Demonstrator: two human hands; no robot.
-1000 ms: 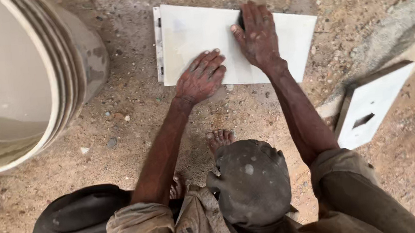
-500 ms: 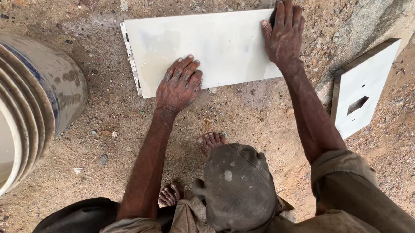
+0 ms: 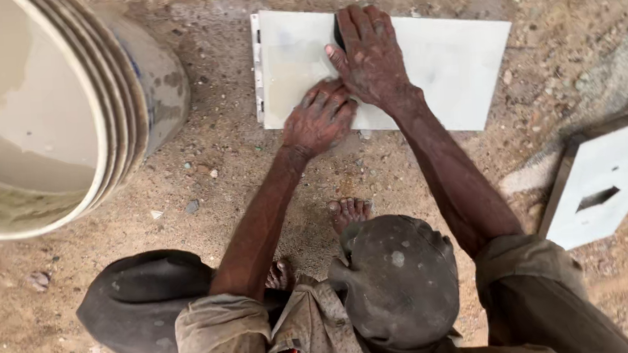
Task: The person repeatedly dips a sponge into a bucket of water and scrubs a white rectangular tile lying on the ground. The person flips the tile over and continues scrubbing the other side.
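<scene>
Both hands press the white tile [image 3: 431, 75]; right hand [image 3: 368, 53] perhaps grips something dark; bucket [image 3: 55, 105] nearby.

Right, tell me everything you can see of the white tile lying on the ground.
The white tile is a flat rectangle, smooth and dusty, with a faint yellowish patch near its left end. It lies flat on sandy, pebbly ground. A narrow strip with dark marks runs along its left edge. The left hand presses on its near edge; the right hand lies on top, covering a small dark object.
</scene>
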